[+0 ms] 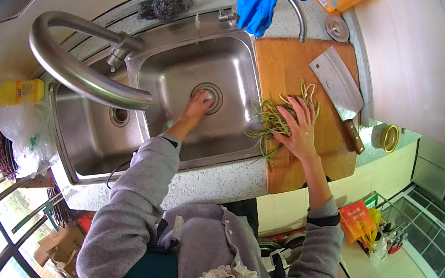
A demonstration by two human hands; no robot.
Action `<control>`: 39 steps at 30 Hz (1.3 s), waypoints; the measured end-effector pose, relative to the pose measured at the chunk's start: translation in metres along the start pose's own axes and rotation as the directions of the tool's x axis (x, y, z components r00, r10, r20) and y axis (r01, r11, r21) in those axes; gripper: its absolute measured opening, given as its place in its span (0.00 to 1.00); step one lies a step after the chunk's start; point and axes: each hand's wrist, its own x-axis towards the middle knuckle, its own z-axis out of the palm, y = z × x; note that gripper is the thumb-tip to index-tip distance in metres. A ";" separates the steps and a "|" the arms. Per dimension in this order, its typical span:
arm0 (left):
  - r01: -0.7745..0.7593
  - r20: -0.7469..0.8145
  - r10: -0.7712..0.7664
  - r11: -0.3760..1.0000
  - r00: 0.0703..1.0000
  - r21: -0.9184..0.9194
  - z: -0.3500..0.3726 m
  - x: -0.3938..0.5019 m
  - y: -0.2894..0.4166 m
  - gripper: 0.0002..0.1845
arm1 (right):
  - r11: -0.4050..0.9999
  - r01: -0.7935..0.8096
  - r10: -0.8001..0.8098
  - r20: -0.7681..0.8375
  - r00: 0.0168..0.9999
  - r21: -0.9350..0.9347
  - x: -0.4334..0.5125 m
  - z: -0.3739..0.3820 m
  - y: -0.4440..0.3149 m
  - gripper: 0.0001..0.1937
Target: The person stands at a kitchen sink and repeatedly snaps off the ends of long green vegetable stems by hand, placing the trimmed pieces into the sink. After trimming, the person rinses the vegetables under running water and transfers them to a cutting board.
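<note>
My left hand (198,107) reaches down to the drain (215,105) of the larger stainless steel sink basin (172,69). Its fingertips are on the metal centre of the drain, and whether they grip it is hidden. Over on the wooden cutting board (269,55), my right hand (302,131) grasps a loose heap of thin green stems (271,118) from above. Some stems stick out past its fingers, and a few hang over the basin's edge. A cleaver (337,80) with a wooden handle lies flat on the board to the right of that hand.
A thick curved faucet (84,79) arches over the smaller basin (82,126). Blue rubber gloves (258,2) hang by a thin spout (299,14) behind the board. A yellow bottle (22,91) and plastic bags (29,131) stand at left; a yellow-rimmed container (390,139) is at right.
</note>
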 end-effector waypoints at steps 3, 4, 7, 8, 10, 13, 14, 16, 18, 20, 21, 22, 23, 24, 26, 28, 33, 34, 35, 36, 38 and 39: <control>0.077 0.053 -0.066 0.968 0.996 -0.239 0.003 -0.003 0.000 0.27 | 0.999 -0.011 0.011 -0.014 1.000 -0.038 0.000 0.000 -0.002 0.35; 0.075 0.037 -0.067 0.962 0.997 -0.262 0.003 -0.003 0.000 0.26 | 0.998 -0.032 0.030 -0.036 0.999 -0.061 0.000 -0.001 -0.002 0.36; 0.081 0.044 -0.072 0.960 0.996 -0.269 0.007 -0.010 0.008 0.25 | 0.997 -0.063 0.060 -0.082 0.995 -0.041 -0.001 -0.008 -0.002 0.41; 0.061 0.029 -0.056 0.972 0.998 -0.229 0.007 -0.011 0.010 0.25 | 0.997 -0.074 0.075 -0.125 0.989 0.014 -0.001 -0.011 0.000 0.41; 0.001 0.016 0.000 0.996 1.000 -0.089 0.008 -0.013 0.014 0.27 | 0.991 -0.078 0.089 -0.104 0.991 0.106 -0.001 -0.014 0.004 0.44; -0.045 0.007 0.045 0.999 0.999 0.016 0.005 -0.013 0.019 0.28 | 0.999 0.030 -0.033 0.144 0.989 0.021 -0.003 -0.008 0.006 0.43; -0.017 0.006 0.018 0.997 1.000 -0.080 0.001 -0.013 0.018 0.29 | 0.999 0.016 -0.019 0.069 0.997 0.043 -0.004 -0.003 0.006 0.33; 0.049 0.111 -0.026 0.977 0.994 -0.209 -0.010 -0.012 0.014 0.30 | 0.999 -0.034 0.038 -0.101 0.994 0.042 -0.005 0.012 -0.004 0.26; 0.149 0.277 -0.076 0.957 0.958 -0.250 -0.027 -0.002 0.005 0.30 | 0.996 -0.069 0.084 -0.269 0.959 0.064 -0.001 0.026 -0.021 0.16; 0.272 0.250 -0.187 0.891 0.950 -0.363 -0.049 0.004 -0.003 0.29 | 0.987 -0.040 0.064 -0.150 0.987 0.157 0.012 0.040 -0.045 0.16; 0.363 0.286 -0.260 0.837 0.922 -0.409 -0.061 0.004 -0.005 0.28 | 0.979 -0.018 0.041 -0.111 0.993 0.203 0.020 0.046 -0.060 0.17; 0.371 0.238 -0.298 0.850 0.924 -0.375 -0.077 0.003 -0.012 0.27 | 0.974 0.002 0.017 -0.081 0.997 0.229 0.033 0.054 -0.079 0.17; 0.409 0.238 -0.344 0.849 0.908 -0.334 -0.094 0.000 -0.020 0.26 | 0.967 0.022 -0.009 -0.051 0.999 0.255 0.046 0.061 -0.097 0.17; 0.457 0.246 -0.396 0.840 0.885 -0.293 -0.113 -0.007 -0.030 0.25 | 0.961 0.010 0.006 -0.058 0.998 0.275 0.061 0.067 -0.112 0.17; 0.398 0.024 -0.492 0.675 0.870 -0.621 -0.153 -0.035 -0.051 0.20 | 0.940 0.061 -0.014 -0.141 0.990 0.335 0.087 0.078 -0.141 0.18; 0.488 0.004 -0.704 0.488 0.710 -0.724 -0.187 -0.063 -0.067 0.19 | 0.998 -0.057 0.055 0.105 0.993 0.016 0.098 0.083 -0.160 0.20; 0.687 -0.151 -0.923 0.366 0.353 -0.627 -0.232 -0.066 -0.124 0.20 | 0.832 -0.171 0.143 0.094 0.985 0.528 0.128 0.076 -0.173 0.17; 0.722 -0.065 -0.902 0.384 0.427 -0.576 -0.235 -0.054 -0.141 0.20 | 0.630 -0.289 0.195 0.213 0.957 0.721 0.134 0.070 -0.173 0.15; 0.760 0.013 -0.884 0.395 0.468 -0.515 -0.231 -0.043 -0.153 0.20 | 0.382 -0.325 0.216 0.258 0.942 0.865 0.137 0.065 -0.176 0.13; 0.728 0.019 -0.852 0.436 0.524 -0.529 -0.226 -0.033 -0.164 0.20 | 0.105 -0.362 0.257 0.326 0.910 0.926 0.141 0.059 -0.179 0.11; 0.684 0.044 -0.800 0.482 0.599 -0.548 -0.213 -0.029 -0.177 0.19 | -0.389 -0.400 0.248 0.512 0.822 0.830 0.149 0.047 -0.189 0.05; 0.670 0.059 -0.812 0.436 0.581 -0.600 -0.206 -0.032 -0.179 0.18 | -0.500 -0.377 0.210 0.532 0.820 0.779 0.150 0.041 -0.193 0.04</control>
